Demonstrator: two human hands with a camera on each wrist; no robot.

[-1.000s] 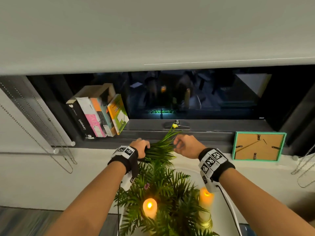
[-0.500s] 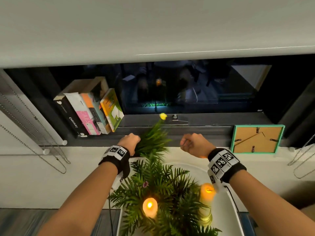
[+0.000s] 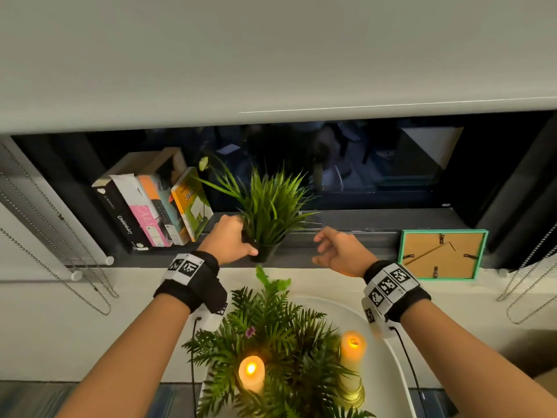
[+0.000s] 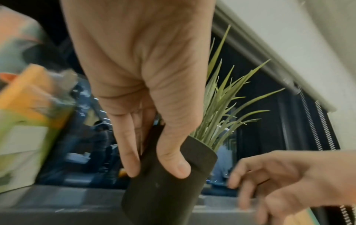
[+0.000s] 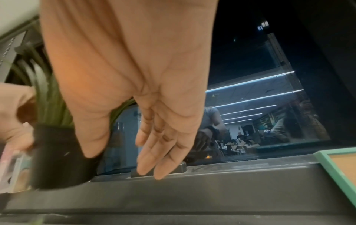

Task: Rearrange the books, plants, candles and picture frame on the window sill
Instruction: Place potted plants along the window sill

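The left hand [image 3: 229,241] wraps its fingers and thumb round the black pot [image 4: 163,190] of a grassy plant [image 3: 272,203], which stands on the dark window sill [image 3: 346,236] just right of the leaning books [image 3: 156,206]. The pot's base is blurred, so contact with the sill is unclear. The right hand [image 3: 342,251] hovers just beside it, fingers loosely spread, holding nothing. Farther right leans a green picture frame [image 3: 441,254], back showing. Nearer, fern leaves partly hide two lit candles [image 3: 251,374].
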